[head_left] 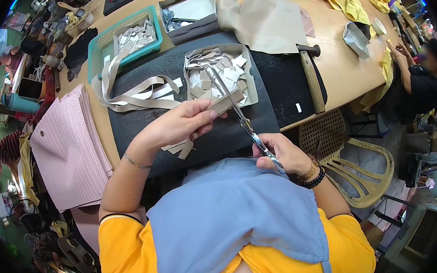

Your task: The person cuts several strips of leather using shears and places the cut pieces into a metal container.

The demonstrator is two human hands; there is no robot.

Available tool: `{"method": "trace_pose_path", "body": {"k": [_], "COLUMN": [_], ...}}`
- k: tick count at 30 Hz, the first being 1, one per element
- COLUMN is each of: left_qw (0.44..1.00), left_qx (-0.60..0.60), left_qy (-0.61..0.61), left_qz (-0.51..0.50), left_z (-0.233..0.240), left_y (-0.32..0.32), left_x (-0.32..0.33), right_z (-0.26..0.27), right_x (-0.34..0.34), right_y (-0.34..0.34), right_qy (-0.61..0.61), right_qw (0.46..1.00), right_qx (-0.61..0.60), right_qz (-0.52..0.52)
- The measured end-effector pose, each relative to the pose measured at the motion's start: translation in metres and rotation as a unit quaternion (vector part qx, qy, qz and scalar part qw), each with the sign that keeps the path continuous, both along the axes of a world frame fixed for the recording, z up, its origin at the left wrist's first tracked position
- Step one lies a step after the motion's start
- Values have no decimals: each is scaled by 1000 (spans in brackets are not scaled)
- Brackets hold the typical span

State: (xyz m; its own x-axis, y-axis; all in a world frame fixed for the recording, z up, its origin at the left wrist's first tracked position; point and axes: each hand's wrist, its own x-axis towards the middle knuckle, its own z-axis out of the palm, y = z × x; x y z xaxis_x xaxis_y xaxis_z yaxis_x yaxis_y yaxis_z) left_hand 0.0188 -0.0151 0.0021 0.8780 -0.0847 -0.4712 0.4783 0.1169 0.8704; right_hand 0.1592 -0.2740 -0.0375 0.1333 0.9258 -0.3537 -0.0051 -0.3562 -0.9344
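My left hand pinches a beige strip whose free end points away to the upper right. Metal scissors are in my right hand, fingers around the handles. Their parted blades reach over the strip near its free end. Beneath the blade tips stands a shallow cardboard box heaped with small cut beige and white pieces. Long beige strips lie looped on the black mat left of the box. Short strip ends rest below my left hand.
A teal plastic basket with more cut pieces stands at the left. Behind are a grey box and beige sheet material. A hammer lies right, beside a plastic chair. Pink textured sheets overhang the left edge. Another person sits at right.
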Motion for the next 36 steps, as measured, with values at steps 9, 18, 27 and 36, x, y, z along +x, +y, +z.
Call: {"method": "trace_pose_path", "body": {"k": [9, 18, 27, 36], "left_qw": [997, 995, 993, 988], "left_qx": [74, 87, 93, 144], "left_qy": [-4, -6, -21, -19], "left_qz": [15, 52, 66, 55], "left_z": [-2, -11, -2, -2], "left_y": [-3, 0, -8, -9], "left_x": [5, 4, 11, 16], "right_z": [-10, -6, -3, -7], "right_x": [-11, -10, -8, -14], "right_y": [3, 1, -1, 9], "right_qy": [53, 57, 5, 8], "right_qw": [994, 988, 1000, 996], "right_qx": [-46, -98, 18, -57], "right_qz": [-82, -103, -12, -62]}}
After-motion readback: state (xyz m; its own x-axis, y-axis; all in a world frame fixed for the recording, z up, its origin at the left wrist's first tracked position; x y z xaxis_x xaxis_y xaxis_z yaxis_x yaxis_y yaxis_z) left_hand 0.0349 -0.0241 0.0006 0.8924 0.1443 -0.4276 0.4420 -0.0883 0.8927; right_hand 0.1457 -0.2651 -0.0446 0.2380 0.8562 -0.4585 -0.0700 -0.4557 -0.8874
